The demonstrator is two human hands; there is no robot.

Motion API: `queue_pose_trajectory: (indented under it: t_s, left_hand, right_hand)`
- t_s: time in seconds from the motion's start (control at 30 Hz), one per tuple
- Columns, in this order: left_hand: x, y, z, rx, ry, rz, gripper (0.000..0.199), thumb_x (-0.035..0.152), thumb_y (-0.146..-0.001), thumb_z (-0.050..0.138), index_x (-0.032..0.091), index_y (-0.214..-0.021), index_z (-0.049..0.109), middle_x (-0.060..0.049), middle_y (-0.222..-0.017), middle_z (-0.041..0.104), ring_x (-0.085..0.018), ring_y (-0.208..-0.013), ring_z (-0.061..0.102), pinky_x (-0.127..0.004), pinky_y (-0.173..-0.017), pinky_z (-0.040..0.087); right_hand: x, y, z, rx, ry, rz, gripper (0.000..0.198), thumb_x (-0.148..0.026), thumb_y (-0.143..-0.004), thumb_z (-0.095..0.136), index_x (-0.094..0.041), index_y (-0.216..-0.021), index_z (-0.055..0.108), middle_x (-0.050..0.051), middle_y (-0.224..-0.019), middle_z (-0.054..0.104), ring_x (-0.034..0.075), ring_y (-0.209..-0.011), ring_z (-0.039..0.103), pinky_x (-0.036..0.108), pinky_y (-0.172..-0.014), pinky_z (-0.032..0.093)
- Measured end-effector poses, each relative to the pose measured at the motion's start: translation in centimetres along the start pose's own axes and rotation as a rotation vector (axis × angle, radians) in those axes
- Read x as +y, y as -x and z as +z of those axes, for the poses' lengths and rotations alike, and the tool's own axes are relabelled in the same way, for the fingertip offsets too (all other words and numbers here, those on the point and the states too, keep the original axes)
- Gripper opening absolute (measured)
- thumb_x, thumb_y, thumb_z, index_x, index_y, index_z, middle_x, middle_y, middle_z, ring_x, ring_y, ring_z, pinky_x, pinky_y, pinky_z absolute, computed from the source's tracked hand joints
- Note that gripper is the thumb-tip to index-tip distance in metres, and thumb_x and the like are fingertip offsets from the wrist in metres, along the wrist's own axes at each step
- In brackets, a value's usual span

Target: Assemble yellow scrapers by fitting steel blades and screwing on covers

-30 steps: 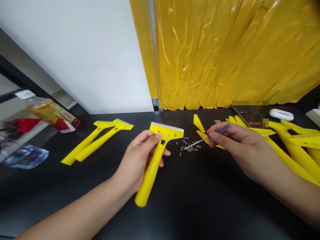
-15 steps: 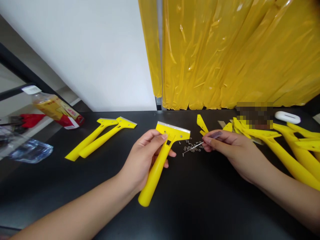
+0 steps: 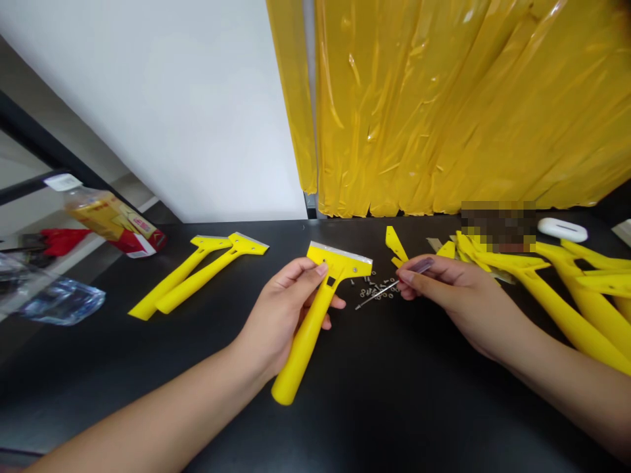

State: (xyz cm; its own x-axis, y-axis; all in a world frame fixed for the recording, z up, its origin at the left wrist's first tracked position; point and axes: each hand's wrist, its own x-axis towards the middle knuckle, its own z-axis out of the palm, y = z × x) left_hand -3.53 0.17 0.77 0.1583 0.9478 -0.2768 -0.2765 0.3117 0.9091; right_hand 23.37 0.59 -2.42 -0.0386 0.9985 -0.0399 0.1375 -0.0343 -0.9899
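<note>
My left hand [image 3: 288, 299] grips a yellow scraper [image 3: 308, 335] by its neck, thumb on the head. A thin metal blade runs along the scraper's top edge, and a screw sits in the right hole of the head. Between thumb and fingers, my right hand [image 3: 438, 279] pinches a small screwdriver [image 3: 382, 294] with a dark translucent handle. Its thin shaft slants down to the left over a scatter of small screws and nuts [image 3: 377, 289]. The shaft's tip is apart from the scraper; whether a screw clings to it I cannot tell.
Two bladed yellow scrapers [image 3: 207, 276] lie at the left. Loose yellow head pieces [image 3: 395, 242] and several yellow handles [image 3: 562, 295] lie at the right, near a white case [image 3: 562, 229]. A drink bottle [image 3: 111, 220] and clear plastic bag [image 3: 73, 299] stand far left.
The screwdriver's tip has shifted slightly left and down relative to the screws and nuts. My left hand holds the scraper almost unmoved. The whole view has shifted a little.
</note>
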Motion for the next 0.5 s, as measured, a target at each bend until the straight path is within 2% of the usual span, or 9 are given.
queue_pose_trajectory:
  t_s: [0.2,0.5]
  left_hand:
    - [0.01,0.05,-0.07,-0.038,-0.015,-0.015,0.019,0.037,-0.1,0.079,0.022,-0.099,0.067,-0.002,-0.08,0.075,-0.015,-0.06,0.072,-0.022,-0.05,0.059]
    - [-0.11,-0.08,-0.25,-0.04,-0.016,-0.029,0.021,0.037,-0.099,0.082,0.022,-0.098,0.068,-0.001,-0.082,0.076,-0.016,-0.064,0.075,-0.022,-0.051,0.06]
  right_hand:
    - [-0.22,-0.01,0.1,-0.004,0.001,-0.004,0.042,-0.062,-0.082,0.091,-0.023,-0.094,0.083,0.003,-0.085,0.076,0.016,-0.078,0.069,0.032,-0.079,0.056]
    - [0.0,-0.2,0.32,-0.005,0.004,-0.023,0.043,-0.063,-0.084,0.089,-0.023,-0.096,0.083,0.004,-0.087,0.077,0.017,-0.077,0.07,0.032,-0.078,0.058]
